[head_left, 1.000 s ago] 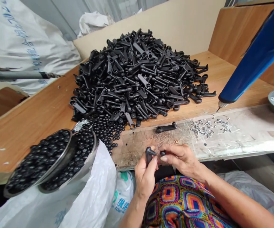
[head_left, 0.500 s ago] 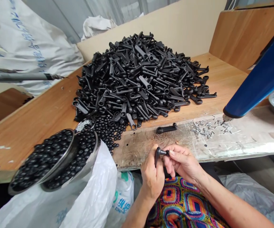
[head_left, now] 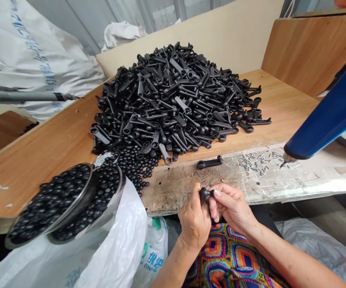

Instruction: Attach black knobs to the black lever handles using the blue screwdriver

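Holding a black crank (head_left: pixel 205 195) between them, both hands (head_left: pixel 194 220) (head_left: pixel 233 206) hide most of it.

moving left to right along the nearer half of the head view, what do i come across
Leftmost metal bowl → loose round black parts → left hand → black handle held between the hands → right hand → blue tool.

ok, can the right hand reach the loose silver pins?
Probably yes: nothing stands between the right hand and the silver pins. But it holds a small black part, and the blue tool's tip is at the rightmost pins.
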Motion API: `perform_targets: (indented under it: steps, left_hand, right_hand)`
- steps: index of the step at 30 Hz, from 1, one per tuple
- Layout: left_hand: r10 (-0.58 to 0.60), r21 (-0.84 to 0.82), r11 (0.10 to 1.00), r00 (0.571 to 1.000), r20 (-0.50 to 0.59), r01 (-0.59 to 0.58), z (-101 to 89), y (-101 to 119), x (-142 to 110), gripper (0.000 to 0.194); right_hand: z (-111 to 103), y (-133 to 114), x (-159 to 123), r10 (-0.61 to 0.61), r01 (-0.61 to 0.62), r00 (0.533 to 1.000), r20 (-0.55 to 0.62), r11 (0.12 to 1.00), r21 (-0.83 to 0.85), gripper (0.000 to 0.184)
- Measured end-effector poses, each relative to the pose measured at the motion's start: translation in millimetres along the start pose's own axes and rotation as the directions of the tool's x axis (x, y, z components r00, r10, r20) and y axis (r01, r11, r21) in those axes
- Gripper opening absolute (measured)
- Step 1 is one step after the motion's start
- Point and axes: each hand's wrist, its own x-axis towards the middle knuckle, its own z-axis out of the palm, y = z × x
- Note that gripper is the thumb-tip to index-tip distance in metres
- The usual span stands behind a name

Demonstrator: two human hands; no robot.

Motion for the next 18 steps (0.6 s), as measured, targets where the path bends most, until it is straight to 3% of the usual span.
perform_targets:
  steps: [4,7,10,12,15,18]
  left_hand:
    - [0.066,0.058,0.996,0.997,0.040,-0.068,-4.6,3,5,0.039]
    - [0.040,0.036,0.998,0.994,0.098,-0.044,-5.8,2,12,0.038]
    - [-0.098,-0.143,0.980,0.959,0.266,0.140,-5.5,2,24,0.038]
    - [-0.208,-0.286,0.891,0.876,0.434,0.353,-5.0,2,35,0.034]
    - [-0.244,-0.381,0.744,0.754,0.609,0.548,-3.7,-1,51,0.024]
    - [-0.182,-0.416,0.670,0.680,0.711,0.614,-1.6,-7,62,0.023]
  right_hand:
    - [-4,0,0,-0.024,0.022,0.999,-0.043,0.998,-0.064,0.017]
    - [-6,-4,3,-0.014,0.008,0.999,-0.043,0.992,-0.124,0.020]
    - [-10,-16,9,0.037,-0.034,0.999,0.009,0.972,-0.233,0.024]
    - [-12,-27,13,0.071,-0.047,0.996,0.046,0.918,-0.394,0.029]
    - [-18,-45,15,-0.008,0.068,0.996,0.088,0.709,-0.702,0.032]
    - [-23,-59,15,-0.130,0.247,0.968,0.215,0.348,-0.904,0.036]
